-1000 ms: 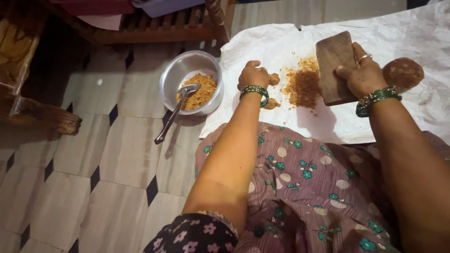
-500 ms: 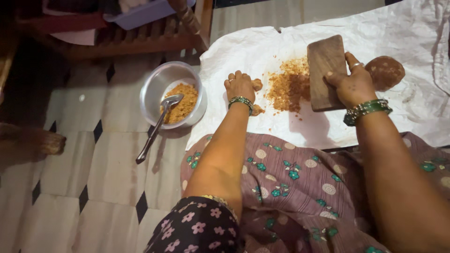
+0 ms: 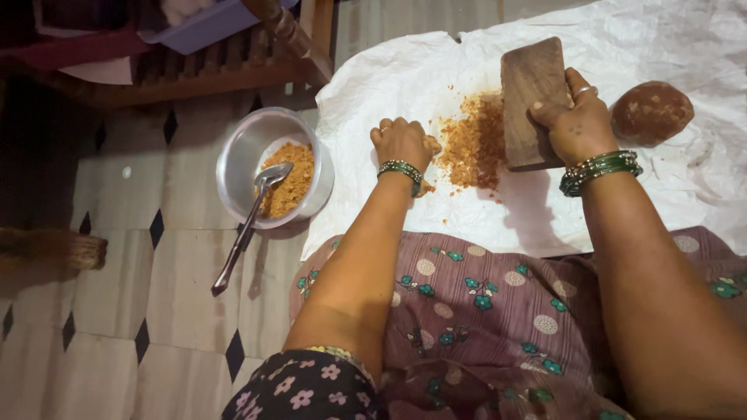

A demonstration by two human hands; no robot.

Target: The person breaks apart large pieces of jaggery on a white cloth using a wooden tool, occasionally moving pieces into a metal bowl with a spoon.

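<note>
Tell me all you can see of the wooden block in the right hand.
The wooden block is a flat, dark brown rectangular slab with worn, smooth-looking faces. It stands tilted on its lower edge on the white sheet, right beside the orange-brown crumbs. The right hand grips its right side, covering part of that edge.

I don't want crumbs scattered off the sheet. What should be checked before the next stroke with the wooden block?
1. Right hand grips wooden block firmly: ok.
2. Left hand away from the block's edge: ok, it rests beside the pile.
3. Brown crumbs lie on the white sheet: ok.
4. Round brown lump apart from the block: ok.
5. Steel bowl within reach: ok, spoon in it.
</note>
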